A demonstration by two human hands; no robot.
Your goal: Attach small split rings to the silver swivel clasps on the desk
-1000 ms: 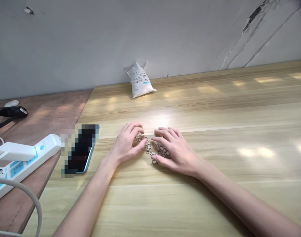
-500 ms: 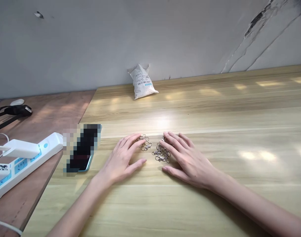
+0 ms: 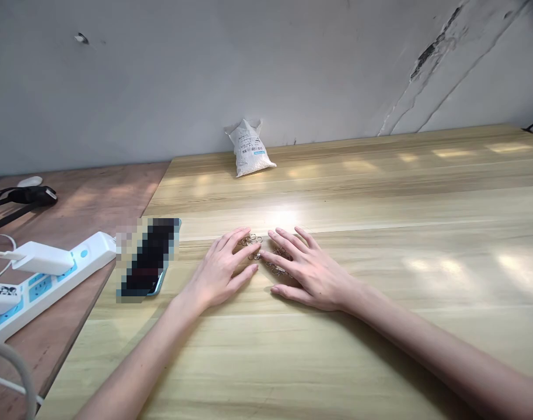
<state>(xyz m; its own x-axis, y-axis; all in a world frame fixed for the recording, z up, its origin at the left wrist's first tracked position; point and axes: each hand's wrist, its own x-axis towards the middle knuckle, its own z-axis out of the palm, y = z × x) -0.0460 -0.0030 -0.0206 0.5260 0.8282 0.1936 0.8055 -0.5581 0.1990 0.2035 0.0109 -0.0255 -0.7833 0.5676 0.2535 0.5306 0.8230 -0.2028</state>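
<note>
Several small metal key rings point(image 3: 253, 240) lie on the wooden table point(image 3: 231, 356) beside the fingers of my left hand point(image 3: 222, 267). That hand rests palm down with its fingers apart. My right hand point(image 3: 312, 268) is spread over a small heap of metal lobster clasps with rings point(image 3: 278, 269), and covers much of it. The right index fingertip reaches the edge of the ring group, close to the left hand. Neither hand grips anything. How firmly the fingers touch the metal pieces I cannot tell.
A phone point(image 3: 150, 256), partly pixelated, lies left of my left hand. Further left, a white power strip point(image 3: 97, 248) holds a plugged-in charger point(image 3: 42, 258). A white plastic parcel point(image 3: 250, 150) leans at the grey wall point(image 3: 161, 76). Black straps point(image 3: 34, 198) lie far left.
My right hand has moved left toward my left hand, now covering more of the clasps. The gap between the two groups of metal pieces has narrowed. The camera view has shifted slightly.
</note>
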